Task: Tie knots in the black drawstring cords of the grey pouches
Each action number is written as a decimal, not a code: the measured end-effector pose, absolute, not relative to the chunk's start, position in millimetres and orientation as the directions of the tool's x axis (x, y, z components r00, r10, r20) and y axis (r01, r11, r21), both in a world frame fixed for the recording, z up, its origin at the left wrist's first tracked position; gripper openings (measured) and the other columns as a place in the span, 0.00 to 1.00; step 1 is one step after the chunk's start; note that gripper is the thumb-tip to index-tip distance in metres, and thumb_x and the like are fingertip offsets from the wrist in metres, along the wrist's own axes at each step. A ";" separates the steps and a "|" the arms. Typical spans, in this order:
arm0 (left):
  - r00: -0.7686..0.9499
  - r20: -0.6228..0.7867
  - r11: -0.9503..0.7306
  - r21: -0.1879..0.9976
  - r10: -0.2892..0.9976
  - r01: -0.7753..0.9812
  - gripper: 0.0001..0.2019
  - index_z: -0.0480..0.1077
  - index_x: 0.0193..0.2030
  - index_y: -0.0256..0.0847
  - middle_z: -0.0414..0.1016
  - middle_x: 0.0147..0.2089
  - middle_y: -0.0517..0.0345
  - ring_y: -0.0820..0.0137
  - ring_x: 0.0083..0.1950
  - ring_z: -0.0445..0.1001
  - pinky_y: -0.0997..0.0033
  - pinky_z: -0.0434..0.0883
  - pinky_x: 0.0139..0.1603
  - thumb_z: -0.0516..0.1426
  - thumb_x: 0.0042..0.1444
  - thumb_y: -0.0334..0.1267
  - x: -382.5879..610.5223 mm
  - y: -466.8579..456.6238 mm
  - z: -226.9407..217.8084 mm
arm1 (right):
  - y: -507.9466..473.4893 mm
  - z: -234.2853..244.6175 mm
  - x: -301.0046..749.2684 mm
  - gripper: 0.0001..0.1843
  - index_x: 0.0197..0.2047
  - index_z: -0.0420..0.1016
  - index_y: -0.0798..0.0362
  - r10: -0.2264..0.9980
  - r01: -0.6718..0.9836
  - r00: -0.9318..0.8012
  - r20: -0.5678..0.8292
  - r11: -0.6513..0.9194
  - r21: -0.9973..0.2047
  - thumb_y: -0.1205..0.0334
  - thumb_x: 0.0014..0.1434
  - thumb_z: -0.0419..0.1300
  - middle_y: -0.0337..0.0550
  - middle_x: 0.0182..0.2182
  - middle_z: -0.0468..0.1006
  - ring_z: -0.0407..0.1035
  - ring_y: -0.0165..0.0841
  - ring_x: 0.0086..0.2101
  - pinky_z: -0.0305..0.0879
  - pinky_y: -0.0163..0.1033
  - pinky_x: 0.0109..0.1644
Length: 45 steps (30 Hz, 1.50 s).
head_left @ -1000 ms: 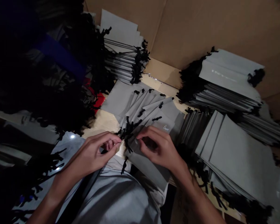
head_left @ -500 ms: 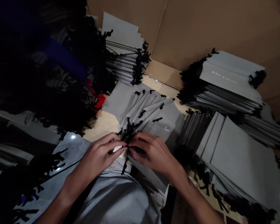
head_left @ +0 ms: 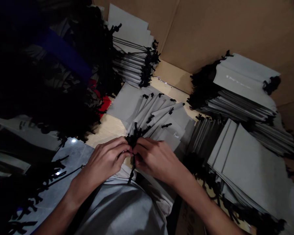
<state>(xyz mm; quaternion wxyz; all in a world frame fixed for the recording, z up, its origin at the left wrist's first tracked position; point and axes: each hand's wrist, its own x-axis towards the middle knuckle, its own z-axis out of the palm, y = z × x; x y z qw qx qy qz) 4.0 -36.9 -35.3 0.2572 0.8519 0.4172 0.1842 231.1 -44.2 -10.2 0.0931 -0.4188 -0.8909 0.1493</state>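
Close together in front of my body, both hands pinch at a black cord (head_left: 132,171) whose knotted tail hangs below the fingers. My left hand (head_left: 111,155) is closed, thumb against index finger, on the cord. From the other side my right hand (head_left: 153,156) is closed at the same spot; its fingertips are partly hidden. Just beyond the fingers lies a fan of grey fabric pouches (head_left: 149,112) with black knotted cords. A flat grey pouch with white print (head_left: 172,133) lies to the right of that fan.
Stacks of grey pouches (head_left: 247,153) with dark cords stand at the right, and another stack (head_left: 129,32) at the back. A large dark heap of cords (head_left: 51,98) fills the left, with a red piece (head_left: 105,103). A cardboard wall (head_left: 210,32) closes the back.
Both hands stay at nearly the same place. The left fingers have curled in more tightly, and the right fingers have bent closer around the cord. The view has shifted slightly.
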 end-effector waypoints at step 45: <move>0.605 -0.151 -0.031 0.959 0.781 0.280 0.04 0.73 0.33 0.42 0.70 0.33 0.65 0.74 0.30 0.66 0.76 0.65 0.29 0.61 0.52 0.29 7.5 -13.6 -8.8 | -45.2 -56.5 228.8 0.13 0.53 0.74 0.54 0.523 0.486 -0.525 0.672 0.832 -0.268 0.68 0.65 0.61 0.48 0.42 0.83 0.78 0.36 0.38 0.74 0.40 0.35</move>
